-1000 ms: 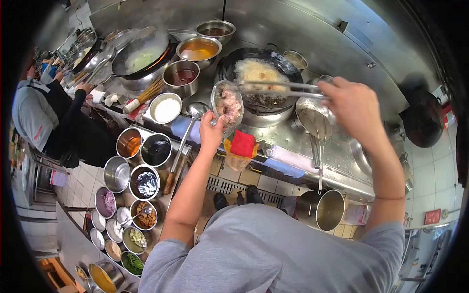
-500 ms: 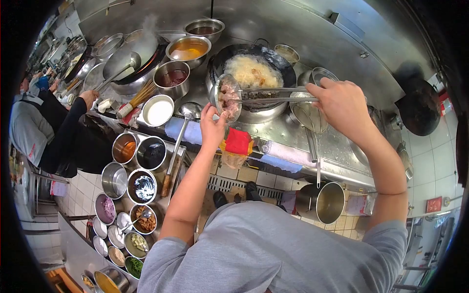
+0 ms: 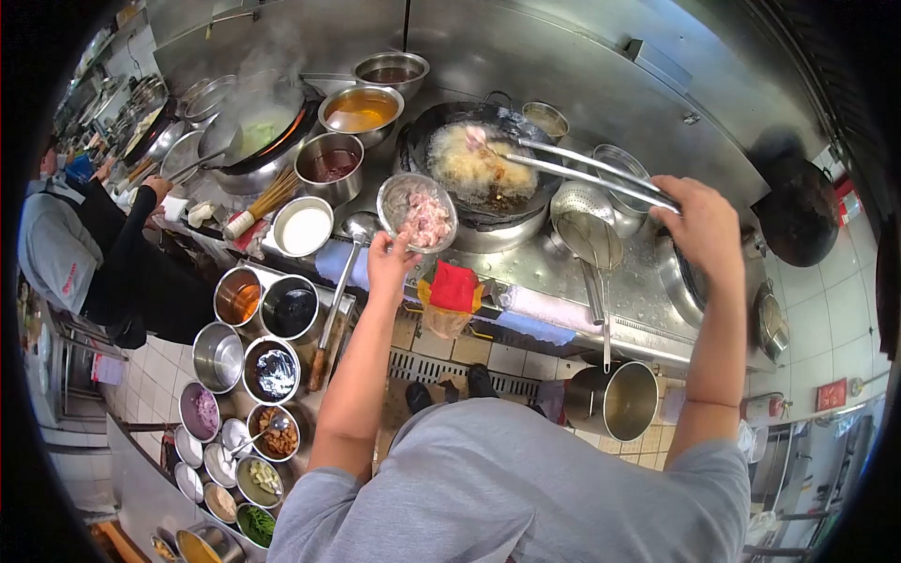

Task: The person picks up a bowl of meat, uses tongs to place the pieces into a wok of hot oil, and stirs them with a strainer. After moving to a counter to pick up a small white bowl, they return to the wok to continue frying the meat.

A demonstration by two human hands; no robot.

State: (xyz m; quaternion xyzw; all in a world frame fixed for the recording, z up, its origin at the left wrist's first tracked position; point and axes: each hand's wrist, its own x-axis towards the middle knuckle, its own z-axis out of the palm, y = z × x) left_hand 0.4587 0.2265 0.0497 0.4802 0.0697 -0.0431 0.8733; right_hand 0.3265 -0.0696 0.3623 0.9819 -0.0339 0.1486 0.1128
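Note:
My left hand (image 3: 390,265) grips the rim of a small metal bowl (image 3: 387,199), tilted toward me beside the wok. Pieces of raw pink meat (image 3: 424,221) lie in it. In my right hand (image 3: 696,223) is a pair of long metal tongs (image 3: 601,174), their tips apart over the black wok (image 3: 549,161). Pale, foaming oil (image 3: 469,167) bubbles in the wok, with some browned bits at its surface. One pink meat piece (image 3: 476,138) shows just past the tongs' tips, above the foam.
Left of the wok stand bowls of yellow liquid (image 3: 360,109) and dark red liquid (image 3: 329,167). A ladle (image 3: 340,300) lies along the counter edge, and strainers (image 3: 587,235) rest at right. Ingredient pots (image 3: 272,366) fill the lower left. Another person (image 3: 66,235) works at a steaming wok.
The tongs have swung from the meat bowl up over the wok, with a meat piece now at their tips. My left hand has drawn the bowl slightly left and down, turning its inside more toward me.

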